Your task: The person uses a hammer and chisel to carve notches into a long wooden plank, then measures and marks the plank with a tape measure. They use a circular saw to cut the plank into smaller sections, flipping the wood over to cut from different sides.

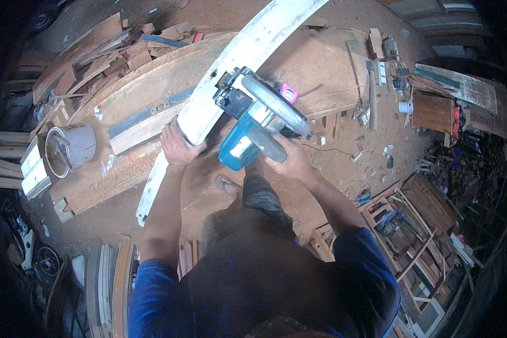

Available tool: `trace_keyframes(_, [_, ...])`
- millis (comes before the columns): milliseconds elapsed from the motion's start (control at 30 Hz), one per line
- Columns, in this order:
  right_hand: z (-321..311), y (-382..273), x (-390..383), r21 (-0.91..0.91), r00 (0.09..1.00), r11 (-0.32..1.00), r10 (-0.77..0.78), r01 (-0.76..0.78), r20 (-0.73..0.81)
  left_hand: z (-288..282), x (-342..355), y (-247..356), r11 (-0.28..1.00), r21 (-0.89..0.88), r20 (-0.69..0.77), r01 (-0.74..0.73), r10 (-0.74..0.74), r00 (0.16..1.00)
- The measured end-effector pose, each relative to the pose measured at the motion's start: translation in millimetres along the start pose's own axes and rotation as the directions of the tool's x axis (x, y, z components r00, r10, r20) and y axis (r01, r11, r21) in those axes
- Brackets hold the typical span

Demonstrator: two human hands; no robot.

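My right hand (287, 160) is wrapped round the rear handle of a teal circular saw (240, 142). The saw's base and front end rest at the right edge of a long white-painted board (259, 39), which lies slantwise across the workbench (329, 62). On the board's left edge, below the saw, my left hand (179, 145) grips the wood with its fingers over the side. The saw's blade is mostly hidden by its guard. Just right of the saw, a pink tape measure (289, 93) lies on the bench.
A bucket (70, 147) stands at the bench's left end, near a long level (158, 108). Offcuts (104, 62) are heaped beyond the bench. A hammer (372, 93) lies at its right end. A power cord (332, 150) trails over the floor, and wooden frames (405, 236) lie at lower right.
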State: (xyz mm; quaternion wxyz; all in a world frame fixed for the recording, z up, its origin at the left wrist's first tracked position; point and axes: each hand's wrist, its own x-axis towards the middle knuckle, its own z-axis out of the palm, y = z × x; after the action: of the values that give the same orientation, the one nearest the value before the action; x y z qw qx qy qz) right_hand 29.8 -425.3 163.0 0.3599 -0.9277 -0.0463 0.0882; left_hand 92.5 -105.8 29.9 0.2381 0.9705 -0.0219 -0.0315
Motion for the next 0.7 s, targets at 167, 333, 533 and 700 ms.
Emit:
trace_keyframes(167, [5.5, 4.0, 0.1, 0.088, 1.0, 0.996, 0.018, -0.018, 0.01, -4.0, 0.8, 3.7, 1.0, -0.007, 0.017, 0.026, -0.026, 1.0])
trace_keyframes(333, [6.8, -3.3, -4.3, 0.028, 0.994, 0.994, 0.105, -0.106, 0.029, -9.1, 1.8, 3.0, 0.999, 0.007, 0.05, 0.035, -0.035, 0.998])
trace_keyframes(533, [9.4, -2.4, -1.4, 0.121, 0.999, 0.991, 0.051, -0.051, 0.006, -5.7, -0.1, -1.5, 1.0, 0.019, 0.035, 0.01, -0.011, 0.999])
trace_keyframes(700, [2.2, -0.9, 2.5, 0.158, 1.0, 0.987, 0.005, -0.006, 0.009, -5.0, -0.6, -0.9, 0.999, 0.041, 0.041, 0.001, -0.003, 0.999])
